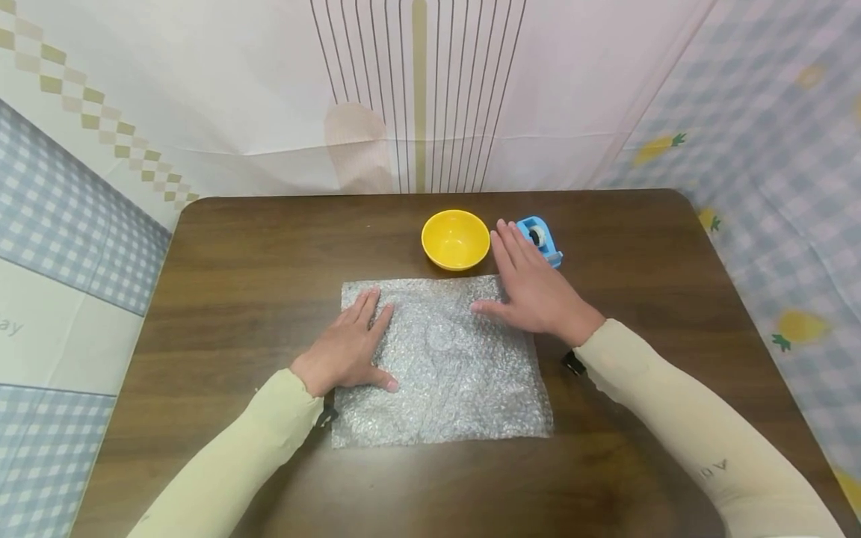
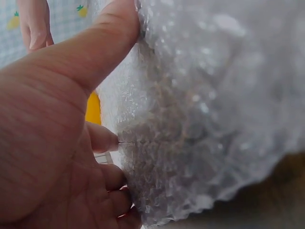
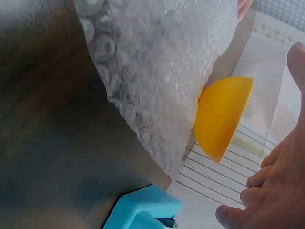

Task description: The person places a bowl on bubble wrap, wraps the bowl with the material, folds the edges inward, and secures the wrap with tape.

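Note:
A sheet of bubble wrap (image 1: 457, 373) lies flat on the brown table. My left hand (image 1: 343, 350) rests on its left side with fingers spread, and the left wrist view shows the thumb and fingertips touching the bubbles. Over the sheet's far right corner is my right hand (image 1: 541, 295), its fingers extended and holding nothing. From the right wrist view, that hand (image 3: 281, 186) appears raised, apart from the wrap. Just beyond the sheet stands a yellow bowl (image 1: 456, 239), close to the right fingertips. A blue tape dispenser (image 1: 553, 254) is partly hidden behind the right hand.
The dark wooden table (image 1: 255, 246) has rounded far corners. A white patterned cloth (image 1: 255, 90) hangs behind it, and a checked cloth with pineapple prints (image 1: 760, 194) covers the right side.

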A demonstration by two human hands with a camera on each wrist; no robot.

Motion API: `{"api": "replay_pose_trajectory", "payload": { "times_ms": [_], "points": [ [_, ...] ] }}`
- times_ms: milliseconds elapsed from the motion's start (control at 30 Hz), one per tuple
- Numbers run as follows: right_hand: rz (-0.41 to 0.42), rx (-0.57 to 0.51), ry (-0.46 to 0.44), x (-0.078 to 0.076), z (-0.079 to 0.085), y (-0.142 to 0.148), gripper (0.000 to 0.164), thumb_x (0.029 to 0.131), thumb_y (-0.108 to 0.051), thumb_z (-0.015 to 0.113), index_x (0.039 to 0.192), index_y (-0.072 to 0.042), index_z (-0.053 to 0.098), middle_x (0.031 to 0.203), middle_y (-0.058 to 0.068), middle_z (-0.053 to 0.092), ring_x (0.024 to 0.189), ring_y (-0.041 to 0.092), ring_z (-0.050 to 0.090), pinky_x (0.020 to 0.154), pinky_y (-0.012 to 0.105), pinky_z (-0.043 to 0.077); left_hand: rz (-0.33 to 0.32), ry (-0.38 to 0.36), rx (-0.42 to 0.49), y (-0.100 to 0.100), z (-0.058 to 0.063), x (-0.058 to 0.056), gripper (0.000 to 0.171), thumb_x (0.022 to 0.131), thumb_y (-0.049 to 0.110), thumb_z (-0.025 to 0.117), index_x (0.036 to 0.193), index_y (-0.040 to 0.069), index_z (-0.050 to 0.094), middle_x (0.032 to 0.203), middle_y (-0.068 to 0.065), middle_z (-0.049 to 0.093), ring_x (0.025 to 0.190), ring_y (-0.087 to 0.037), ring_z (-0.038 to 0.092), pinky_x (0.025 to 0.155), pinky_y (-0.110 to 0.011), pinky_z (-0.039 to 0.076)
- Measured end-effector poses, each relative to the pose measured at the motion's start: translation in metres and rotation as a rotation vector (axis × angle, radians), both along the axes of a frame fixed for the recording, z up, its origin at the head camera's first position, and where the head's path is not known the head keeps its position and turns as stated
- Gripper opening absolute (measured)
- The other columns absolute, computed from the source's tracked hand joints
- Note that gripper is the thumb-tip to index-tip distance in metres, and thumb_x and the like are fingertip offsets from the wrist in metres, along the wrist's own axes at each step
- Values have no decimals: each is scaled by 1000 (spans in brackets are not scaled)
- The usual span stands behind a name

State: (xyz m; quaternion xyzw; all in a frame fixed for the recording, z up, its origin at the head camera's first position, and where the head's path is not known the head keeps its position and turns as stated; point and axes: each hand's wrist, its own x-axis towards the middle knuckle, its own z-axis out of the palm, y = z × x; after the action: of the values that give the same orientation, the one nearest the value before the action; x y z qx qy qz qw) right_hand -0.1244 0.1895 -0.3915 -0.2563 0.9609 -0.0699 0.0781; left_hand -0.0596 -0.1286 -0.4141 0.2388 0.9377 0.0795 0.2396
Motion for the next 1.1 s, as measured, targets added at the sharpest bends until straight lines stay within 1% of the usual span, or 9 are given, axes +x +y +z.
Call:
{"api": "replay_pose_trajectory", "payload": {
  "times_ms": [133,233,367,500,633,833,933,1100],
  "points": [
    [-2,13,-23,-6,1,-2,118,80,-87,35,158,-11,-9,166,7,-17,156,26,-12,126,51,12,-1,-2,-6,1,0,0,125,69,69,75,158,8,13,166,-22,-3,155,-38,-1,126,-50,16],
    [-2,15,-26,-12,1,-3,119,80,-87,36,157,-11,-11,166,8,-18,156,26,-13,126,51,13,-3,-3,-1,2,1,0,125,68,69,75,158,7,14,165,-23,-3,155,-39,0,126,-51,16],
    [-6,4,-17,-22,1,-7,118,82,-83,42,158,-8,-8,167,9,-15,156,27,-11,127,50,13,-3,3,2,2,1,0,125,68,69,76,158,6,15,165,-24,-3,154,-40,0,126,-51,16],
    [-13,9,-36,-30,2,-12,117,82,-81,45,158,-9,-8,166,7,-17,156,26,-12,127,50,13,-1,0,-1,2,1,0,125,68,68,76,158,6,15,165,-23,-3,155,-40,0,126,-51,17],
    [-10,12,-41,-38,3,-17,118,81,-84,43,158,-9,-7,166,7,-17,156,26,-12,126,50,13,1,-3,-2,2,2,0,125,68,69,76,158,7,14,165,-22,-3,155,-39,0,126,-51,17],
    [-4,17,-47,-51,5,-25,119,80,-88,36,158,-8,-5,167,8,-13,157,27,-6,127,49,14,11,-10,-13,2,2,0,125,68,68,76,158,8,13,166,-21,-3,155,-39,0,126,-50,17],
    [-5,24,-72,-57,6,-28,119,80,-87,36,158,-9,-8,167,7,-14,157,27,-7,127,48,14,7,-4,-9,1,1,1,125,68,68,76,158,7,14,166,-22,-3,155,-39,0,126,-51,17],
    [-13,29,-116,-66,4,-32,120,80,-85,41,158,-8,-7,167,8,-14,156,28,-7,127,47,14,0,4,2,2,2,1,125,68,69,76,158,6,15,165,-23,-2,155,-39,1,126,-51,17]
  ]
}}
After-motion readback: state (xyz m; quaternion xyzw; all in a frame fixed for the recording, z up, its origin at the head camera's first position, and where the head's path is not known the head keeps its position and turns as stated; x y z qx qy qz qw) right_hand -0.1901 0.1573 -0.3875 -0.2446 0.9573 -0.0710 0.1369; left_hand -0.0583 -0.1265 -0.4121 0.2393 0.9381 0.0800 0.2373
